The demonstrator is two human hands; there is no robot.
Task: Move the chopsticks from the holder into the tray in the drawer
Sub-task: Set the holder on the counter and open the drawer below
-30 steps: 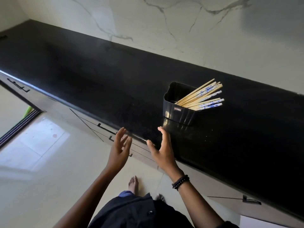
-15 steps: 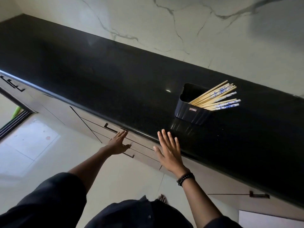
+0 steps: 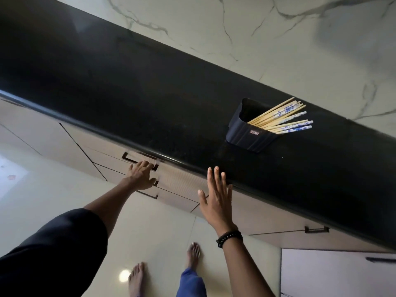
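Observation:
A black ribbed holder (image 3: pixel 250 138) stands on the black countertop (image 3: pixel 150 99), with several wooden chopsticks (image 3: pixel 282 116) with blue-and-white ends leaning out to the right. Below the counter edge is a closed beige drawer (image 3: pixel 182 179) with a dark handle (image 3: pixel 137 158). My left hand (image 3: pixel 141 175) lies on the drawer front with its fingertips at the handle; whether the fingers hook it is not visible. My right hand (image 3: pixel 216 200) hovers flat with fingers spread at the counter's front edge, below and left of the holder, holding nothing. The tray is not in view.
A marble wall (image 3: pixel 278 39) runs behind the counter. More drawer fronts with handles (image 3: pixel 317 229) lie along the cabinet to the right, and a lower handle (image 3: pixel 150 195) sits under my left hand. My bare feet (image 3: pixel 137 279) stand on the pale tiled floor.
My left hand has reached forward and up onto the drawer front by the handle. The right hand stays open near the counter edge. The view has shifted nearer to the cabinet.

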